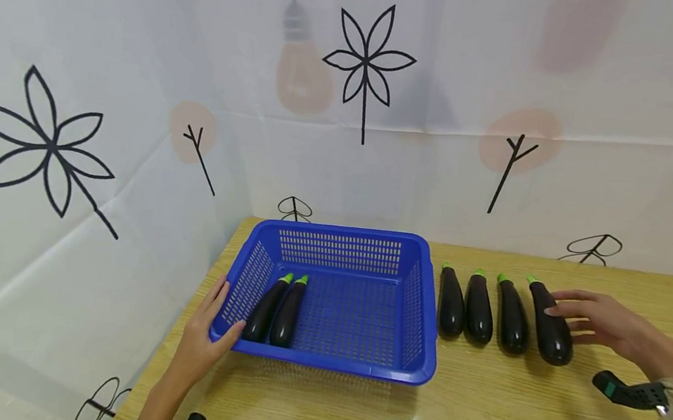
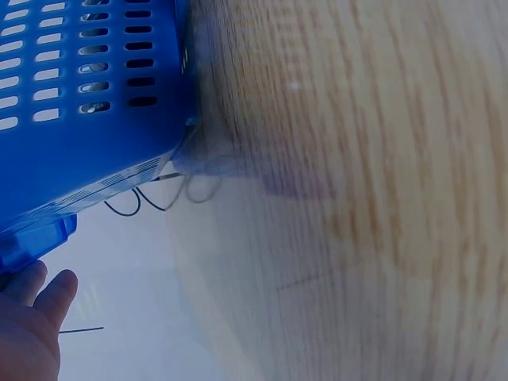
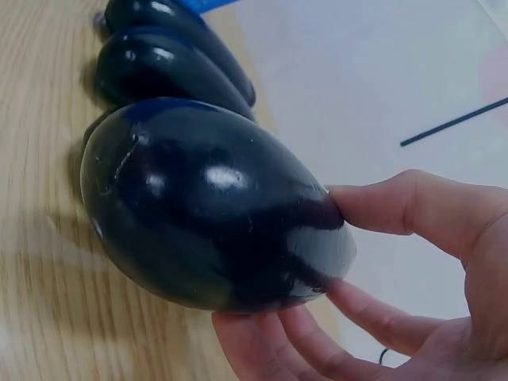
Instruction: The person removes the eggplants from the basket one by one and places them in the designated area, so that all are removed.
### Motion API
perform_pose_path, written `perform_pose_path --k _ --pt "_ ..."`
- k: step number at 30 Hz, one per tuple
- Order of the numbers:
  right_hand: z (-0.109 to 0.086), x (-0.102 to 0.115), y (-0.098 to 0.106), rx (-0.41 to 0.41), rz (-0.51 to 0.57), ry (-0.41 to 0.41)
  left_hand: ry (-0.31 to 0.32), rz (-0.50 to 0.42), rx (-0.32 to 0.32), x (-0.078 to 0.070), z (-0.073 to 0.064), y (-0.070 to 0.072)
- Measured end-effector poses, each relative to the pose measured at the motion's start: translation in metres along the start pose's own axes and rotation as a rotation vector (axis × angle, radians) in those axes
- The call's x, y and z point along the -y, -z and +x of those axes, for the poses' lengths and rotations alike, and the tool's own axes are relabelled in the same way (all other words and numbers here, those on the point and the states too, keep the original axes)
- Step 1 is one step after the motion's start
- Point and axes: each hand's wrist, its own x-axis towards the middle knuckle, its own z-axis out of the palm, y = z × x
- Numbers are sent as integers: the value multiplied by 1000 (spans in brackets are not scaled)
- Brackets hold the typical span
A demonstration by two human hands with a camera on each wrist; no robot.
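My right hand (image 1: 605, 325) holds the rightmost eggplant (image 1: 550, 330), glossy black with a green stem end, its thumb on one side and fingers on the other. In the right wrist view this eggplant (image 3: 214, 206) looks large, its blunt end toward the camera. Left of it stand three more eggplants in a row, the nearest an eggplant (image 1: 512, 318) lying on the table. My left hand (image 1: 200, 345) rests at the near left corner of a blue plastic basket (image 1: 348, 365), fingers straight along its side and thumb at the front rim. Inside the basket lie two eggplants (image 1: 287, 313) side by side.
The wooden table (image 1: 310, 412) meets a pale patterned cloth (image 1: 379, 173) behind and at the left. The basket has raised, slotted walls, and its right side stands close to the row of eggplants. Each wrist wears a dark strap (image 1: 632, 392).
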Motion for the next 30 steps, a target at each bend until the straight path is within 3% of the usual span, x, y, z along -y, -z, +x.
perform_pose_path --k 15,30 --pt "3 -15 3 -43 -75 -20 12 3 14 0 0 -1" --pt "10 -15 -2 -162 -158 -32 9 7 9 1 0 0"
